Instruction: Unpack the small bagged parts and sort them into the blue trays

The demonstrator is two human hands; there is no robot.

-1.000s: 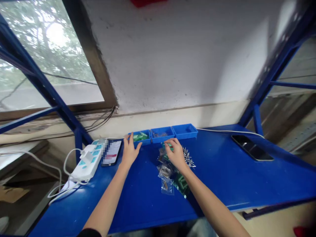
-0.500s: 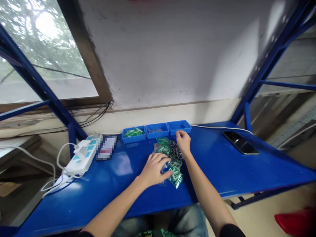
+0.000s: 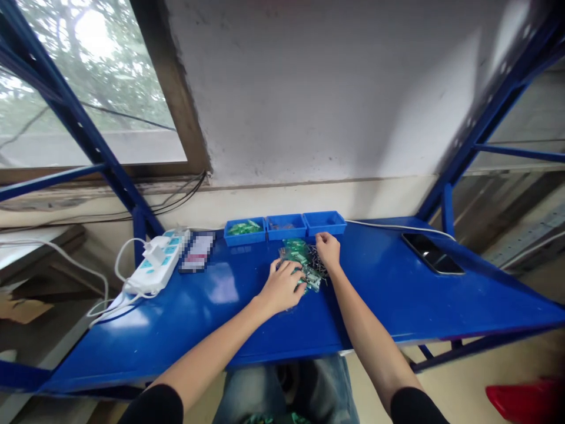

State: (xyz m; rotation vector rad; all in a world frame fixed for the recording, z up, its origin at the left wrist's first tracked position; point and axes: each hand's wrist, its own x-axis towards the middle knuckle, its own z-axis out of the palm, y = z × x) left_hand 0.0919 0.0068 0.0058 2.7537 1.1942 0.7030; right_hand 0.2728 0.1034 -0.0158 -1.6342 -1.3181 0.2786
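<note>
My left hand rests over small plastic packets, its fingers bent and spread, with the thumb apart from them. Beside its fingertips lie green-filled packets, and more green packets lie just beyond. Part of this heap is hidden under the hand. A pile of dark metal screws sits right of the packets. Over its right edge is my right hand, thumb and fingers pinched together. Whatever that pinch holds is too small to make out.
Three blue bins stand by the wall: the left bin has green pieces, the middle bin small brownish pieces, and the right bin shows none. A power strip and a blurred phone-like object are left; a phone lies right.
My left hand has moved away from me, and the nearest green packet has shifted towards the bins and the heap. My right hand stays pinched by the screws. The view has shifted slightly.
</note>
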